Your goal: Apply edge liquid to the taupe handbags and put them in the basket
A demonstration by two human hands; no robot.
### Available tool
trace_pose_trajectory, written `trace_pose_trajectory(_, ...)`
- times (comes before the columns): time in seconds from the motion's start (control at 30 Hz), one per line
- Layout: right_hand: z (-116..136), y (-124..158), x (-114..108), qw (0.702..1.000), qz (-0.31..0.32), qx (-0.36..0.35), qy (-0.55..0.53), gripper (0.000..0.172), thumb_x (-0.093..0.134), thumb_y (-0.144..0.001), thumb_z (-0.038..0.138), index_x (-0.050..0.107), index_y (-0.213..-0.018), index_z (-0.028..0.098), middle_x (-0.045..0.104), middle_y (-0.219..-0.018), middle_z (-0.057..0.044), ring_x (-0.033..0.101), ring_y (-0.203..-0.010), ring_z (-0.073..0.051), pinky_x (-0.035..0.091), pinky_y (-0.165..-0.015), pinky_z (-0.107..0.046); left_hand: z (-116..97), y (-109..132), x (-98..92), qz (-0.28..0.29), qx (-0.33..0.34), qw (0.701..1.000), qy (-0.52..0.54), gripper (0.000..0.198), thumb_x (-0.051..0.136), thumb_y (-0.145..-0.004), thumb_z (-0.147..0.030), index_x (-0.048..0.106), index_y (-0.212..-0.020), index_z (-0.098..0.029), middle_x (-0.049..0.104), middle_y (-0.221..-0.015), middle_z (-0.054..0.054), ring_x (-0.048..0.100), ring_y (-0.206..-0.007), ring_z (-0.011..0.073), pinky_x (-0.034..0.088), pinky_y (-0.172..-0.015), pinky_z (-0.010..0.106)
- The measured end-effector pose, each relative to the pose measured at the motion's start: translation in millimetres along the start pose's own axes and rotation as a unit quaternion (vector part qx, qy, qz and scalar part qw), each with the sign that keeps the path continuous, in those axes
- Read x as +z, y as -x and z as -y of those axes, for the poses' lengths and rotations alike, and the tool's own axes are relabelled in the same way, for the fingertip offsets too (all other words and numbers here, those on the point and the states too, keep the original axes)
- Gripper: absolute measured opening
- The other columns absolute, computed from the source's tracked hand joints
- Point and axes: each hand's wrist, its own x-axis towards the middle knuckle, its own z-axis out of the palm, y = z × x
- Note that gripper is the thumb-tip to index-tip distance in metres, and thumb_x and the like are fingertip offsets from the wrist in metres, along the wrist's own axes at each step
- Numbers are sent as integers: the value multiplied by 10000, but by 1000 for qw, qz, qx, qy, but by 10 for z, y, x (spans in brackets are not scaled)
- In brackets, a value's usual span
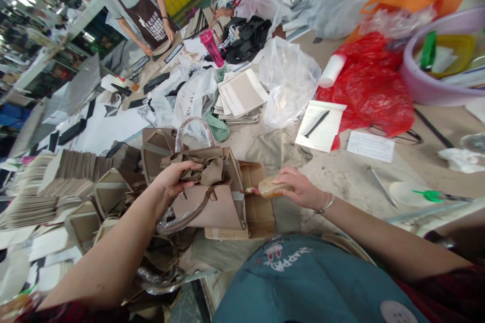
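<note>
A beige handbag [215,207] lies on its side in front of me, its plastic-wrapped handles [195,131] sticking out. My left hand [177,176] is closed on the crumpled brown lining [208,166] at the bag's opening. To the right, my right hand [297,187] wraps round a squeeze bottle [273,187] of amber liquid. The bottle's thin reddish tip points left and reaches the bag's side edge; whether it touches cannot be made out. Under and beside the bag is a brown cardboard box [261,207].
More unfinished bags [113,192] and stacked panels [34,197] crowd the left. Beyond are cut cards [244,93], a notepad [318,126] with a pen, red plastic bags [371,81] and a purple basin [417,81]. A green-handled brush [432,195] lies right. Across the table stands a person [147,15].
</note>
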Motion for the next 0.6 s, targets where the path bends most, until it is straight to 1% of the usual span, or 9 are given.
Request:
trace_pose_trajectory(0.1,44,12,1,1000,-1,-4,-7,224,541,-898,302,575,-1095,200,553,-959,-83,559,-904,-197,524,-751,-355,-2,-18,-2,-1,2,1000,-3,109,676,-623,-107,667,-732,-105,655,-571,37,589,-398,130,439,-262,147)
trace_pose_trajectory(0.2,65,-93,-50,1000,-18,-23,-6,224,531,-906,274,558,-1118,207,541,-968,-79,543,-905,-188,518,-759,-345,-4,-18,-1,8,1,1000,-1,135,677,-617,-101,669,-752,-99,665,-593,35,595,-409,127,442,-266,147)
trace_pose_trajectory(0.3,36,-169,-75,999,-36,-31,13,224,539,-902,263,558,-1117,207,539,-983,-81,530,-916,-190,512,-770,-347,-2,-9,-4,6,5,1000,1,147,681,-612,-99,668,-758,-97,667,-597,34,595,-413,123,442,-269,147)
trace_pose_trajectory(0.37,6,-149,-53,999,-28,-27,18,223,542,-899,265,564,-1111,201,533,-977,-81,534,-905,-190,512,-764,-346,2,-10,-11,7,6,1000,2,140,678,-615,-100,665,-754,-96,668,-597,36,595,-414,122,443,-270,146)
trace_pose_trajectory(0.5,6,-17,33,1000,15,-15,-8,228,544,-897,266,560,-1114,194,525,-987,-85,544,-908,-189,515,-764,-345,23,-43,-31,18,8,1000,3,152,685,-612,-107,664,-763,-96,668,-605,37,600,-420,125,450,-277,149)
trace_pose_trajectory(0.6,48,4,47,1000,4,-6,-24,233,553,-894,261,551,-1120,202,543,-973,-78,542,-909,-189,515,-762,-342,37,-65,-42,18,7,1000,5,150,679,-614,-105,664,-763,-97,667,-601,35,598,-415,127,450,-274,154)
